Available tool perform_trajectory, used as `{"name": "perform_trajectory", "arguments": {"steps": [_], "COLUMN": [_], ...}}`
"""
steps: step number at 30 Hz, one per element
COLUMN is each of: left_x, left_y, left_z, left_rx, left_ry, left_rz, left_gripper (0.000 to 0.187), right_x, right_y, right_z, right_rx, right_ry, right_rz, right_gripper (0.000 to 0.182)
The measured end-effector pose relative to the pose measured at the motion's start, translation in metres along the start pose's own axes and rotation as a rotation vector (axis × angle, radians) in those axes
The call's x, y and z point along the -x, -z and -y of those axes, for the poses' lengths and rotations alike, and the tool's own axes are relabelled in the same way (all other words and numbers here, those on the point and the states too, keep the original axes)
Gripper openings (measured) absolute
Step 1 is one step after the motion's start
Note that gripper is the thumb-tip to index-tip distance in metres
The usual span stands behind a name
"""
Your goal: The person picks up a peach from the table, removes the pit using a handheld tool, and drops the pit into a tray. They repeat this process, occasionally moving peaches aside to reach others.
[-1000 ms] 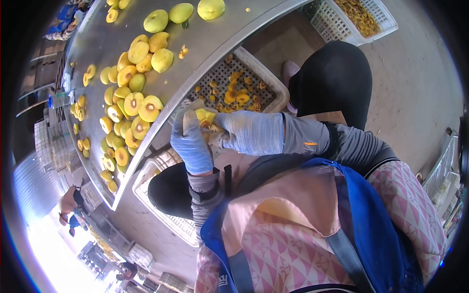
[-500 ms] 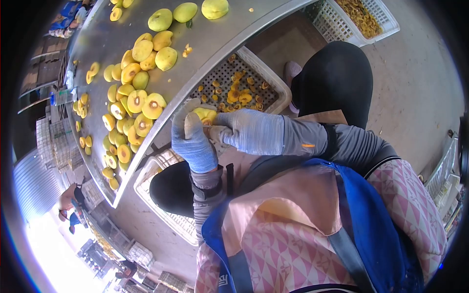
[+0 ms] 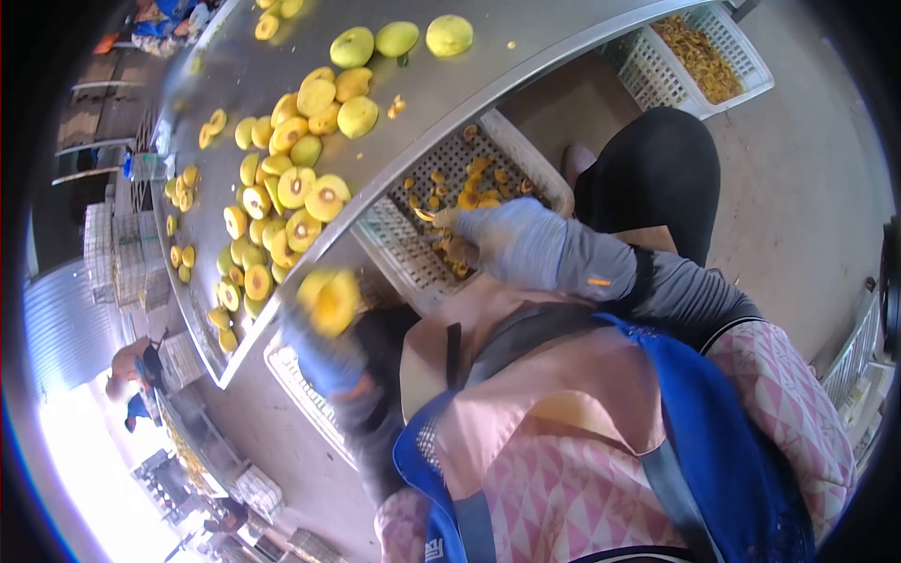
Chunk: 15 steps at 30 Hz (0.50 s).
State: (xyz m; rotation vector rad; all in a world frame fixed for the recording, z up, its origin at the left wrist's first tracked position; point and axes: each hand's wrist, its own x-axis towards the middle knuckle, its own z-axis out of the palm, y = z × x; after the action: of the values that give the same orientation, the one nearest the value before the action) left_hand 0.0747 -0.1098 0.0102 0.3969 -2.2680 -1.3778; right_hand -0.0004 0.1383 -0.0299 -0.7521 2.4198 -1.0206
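Note:
My left hand (image 3: 324,352), in a blue-grey work glove and smeared by motion, holds a yellow peach half (image 3: 334,302) with its hollowed cut face showing. It is beside the metal table's edge. My right hand (image 3: 516,246), gloved alike, is over a perforated crate (image 3: 389,239) with yellow-orange scraps and pits (image 3: 477,188) in it. Its fingers are curled and blurred. A small yellowish piece (image 3: 424,215) shows at the fingertips; what else they grip cannot be made out. Nearest the left hand on the table lie halved peaches (image 3: 303,230), several with pits in them.
The metal table (image 3: 432,113) bears more peach halves and three whole-looking yellow-green fruits (image 3: 396,39) at its far side. Another white crate (image 3: 657,80) full of scraps stands at upper right. Below my left hand is a white crate (image 3: 305,394). A person (image 3: 131,371) is in the background.
My hands were together on the fruit and are now apart. The left has moved down and left with the peach half; the right is over the scrap crate. The view has shifted slightly.

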Motion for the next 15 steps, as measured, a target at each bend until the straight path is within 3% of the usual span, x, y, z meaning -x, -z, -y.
{"name": "perform_trajectory", "arguments": {"steps": [1, 2, 4, 5, 7, 8, 10, 12, 13, 14, 15], "left_x": [-0.001, 0.001, -0.005, -0.01, -0.023, -0.033, -0.06, -0.092, -0.105, -0.128, -0.141], "left_y": [0.022, 0.045, 0.117, 0.14, 0.163, 0.147, 0.094, 0.015, -0.029, -0.063, -0.104], "left_z": [-0.021, -0.03, 0.022, 0.031, 0.04, 0.032, 0.014, -0.018, -0.033, -0.036, -0.046], "left_rx": [0.148, -0.239, -0.249, -0.242, -1.127, -1.124, -1.05, -0.721, -0.542, -0.546, -0.471], "left_ry": [0.09, 0.148, 0.193, 0.18, 0.276, 0.264, -0.145, -0.313, -0.305, -0.509, -0.532], "left_rz": [0.002, -0.122, -0.203, -0.195, 0.203, 0.203, 0.101, 0.196, 0.259, 0.395, 0.442], "left_gripper": [0.042, 0.04, 0.043, 0.043, 0.04, 0.04, 0.037, 0.039, 0.04, 0.044, 0.047], "right_x": [-0.003, -0.001, 0.004, 0.005, 0.006, 0.006, 0.009, 0.009, 0.012, 0.013, 0.014], "right_y": [-0.018, -0.014, -0.004, -0.001, 0.004, 0.006, 0.014, 0.018, 0.025, 0.033, 0.042], "right_z": [-0.011, -0.01, -0.008, -0.004, -0.004, -0.005, -0.002, -0.003, -0.002, 0.0, 0.003], "right_rx": [-0.145, -0.138, 0.183, 0.15, 0.095, 0.036, -0.048, -0.161, -0.191, -0.186, -0.218], "right_ry": [0.006, -0.001, 0.16, 0.168, 0.155, 0.152, 0.149, 0.2, 0.155, 0.151, 0.077], "right_rz": [-0.063, -0.081, -0.104, -0.14, -0.136, -0.115, -0.129, -0.275, -0.281, -0.292, -0.267], "right_gripper": [0.031, 0.031, 0.024, 0.019, 0.021, 0.022, 0.025, 0.027, 0.028, 0.028, 0.025]}}
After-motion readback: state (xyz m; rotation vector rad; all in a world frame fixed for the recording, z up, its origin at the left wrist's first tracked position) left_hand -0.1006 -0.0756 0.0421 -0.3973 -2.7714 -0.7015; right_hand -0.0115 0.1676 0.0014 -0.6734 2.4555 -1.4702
